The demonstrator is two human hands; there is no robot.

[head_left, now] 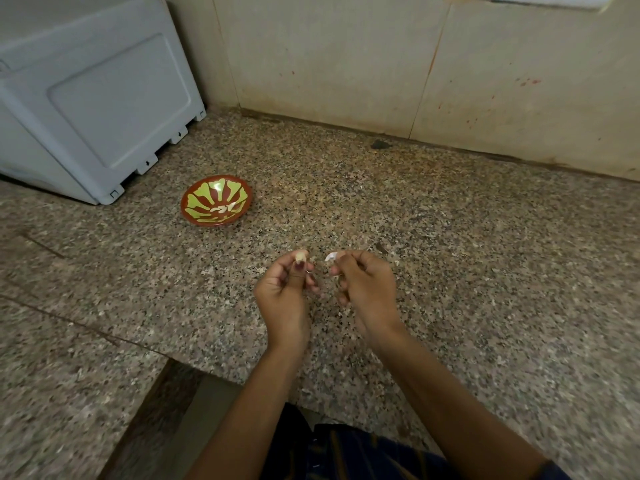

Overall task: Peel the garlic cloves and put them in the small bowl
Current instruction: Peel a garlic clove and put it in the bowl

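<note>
One garlic clove [300, 255] pinched in left hand [284, 292], one white peel scrap [330, 257] pinched in right hand [363, 289], one small bowl [216, 199] at ten o'clock holding a few peeled cloves [223, 208], speckled granite tabletop [450, 237], beige tiled wall [346, 57], one grey appliance [90, 98] at far left.

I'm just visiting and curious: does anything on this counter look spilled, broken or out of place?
Nothing looks spilled or broken. The small bowl sits upright on the counter with a few peeled cloves inside. The only marks are reddish spots on the wall and a dark chip at its base.
</note>
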